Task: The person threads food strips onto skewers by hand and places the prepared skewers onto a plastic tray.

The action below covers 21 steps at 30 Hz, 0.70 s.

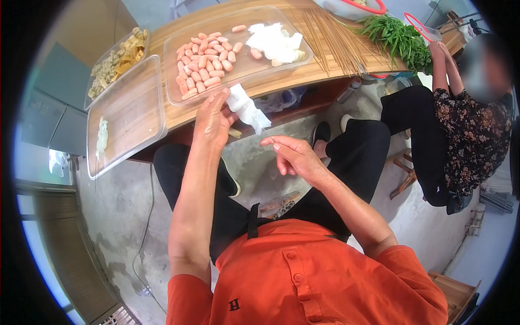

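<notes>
Folded white food pieces point(246, 108), whose kind I cannot make out, are threaded on a thin skewer point(267, 132) in front of me. My left hand point(211, 119) grips the far end of the white pieces between thumb and fingers. At the near end, my right hand point(295, 155) pinches the skewer between thumb and index finger. Just beyond is a clear plastic tray point(238, 70) with many small pink sausages point(203, 62) and a heap of white pieces point(276, 43). A second clear tray point(130, 122), to the left, holds a pale skewered piece point(102, 138).
Loose bamboo skewers point(338, 40) lie on the wooden table point(162, 40), beside leafy greens point(398, 40). Another tray point(119, 62) at far left holds yellowish and pale food. At the right, a co-worker point(476, 130) sits with hands by the greens and a red-rimmed basket point(425, 30).
</notes>
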Motion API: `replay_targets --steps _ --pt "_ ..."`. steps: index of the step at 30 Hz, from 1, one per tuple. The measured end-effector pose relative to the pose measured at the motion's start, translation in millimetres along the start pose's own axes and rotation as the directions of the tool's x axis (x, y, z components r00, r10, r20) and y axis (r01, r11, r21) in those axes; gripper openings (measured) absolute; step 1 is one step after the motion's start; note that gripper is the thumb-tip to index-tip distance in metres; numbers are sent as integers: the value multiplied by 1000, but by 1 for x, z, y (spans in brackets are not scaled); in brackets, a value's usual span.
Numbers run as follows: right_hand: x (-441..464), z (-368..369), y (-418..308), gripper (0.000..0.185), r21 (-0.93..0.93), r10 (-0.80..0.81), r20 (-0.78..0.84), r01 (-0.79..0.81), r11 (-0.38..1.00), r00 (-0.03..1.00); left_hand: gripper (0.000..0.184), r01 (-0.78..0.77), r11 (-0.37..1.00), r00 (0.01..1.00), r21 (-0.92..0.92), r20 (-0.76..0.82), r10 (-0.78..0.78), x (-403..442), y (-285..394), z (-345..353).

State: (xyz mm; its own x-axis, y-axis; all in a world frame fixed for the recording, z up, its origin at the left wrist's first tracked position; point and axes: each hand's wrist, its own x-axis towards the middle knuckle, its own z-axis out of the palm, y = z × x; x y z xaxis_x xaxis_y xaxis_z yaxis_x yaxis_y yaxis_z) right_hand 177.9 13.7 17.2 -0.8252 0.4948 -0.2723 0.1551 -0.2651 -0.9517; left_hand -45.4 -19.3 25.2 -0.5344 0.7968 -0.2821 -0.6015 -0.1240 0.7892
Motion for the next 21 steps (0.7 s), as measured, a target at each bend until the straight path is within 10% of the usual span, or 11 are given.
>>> replay_targets --steps 21 --pt "-1 -3 5 32 33 -18 13 18 999 1000 8 -144 989 971 27 198 136 -7 8 1"
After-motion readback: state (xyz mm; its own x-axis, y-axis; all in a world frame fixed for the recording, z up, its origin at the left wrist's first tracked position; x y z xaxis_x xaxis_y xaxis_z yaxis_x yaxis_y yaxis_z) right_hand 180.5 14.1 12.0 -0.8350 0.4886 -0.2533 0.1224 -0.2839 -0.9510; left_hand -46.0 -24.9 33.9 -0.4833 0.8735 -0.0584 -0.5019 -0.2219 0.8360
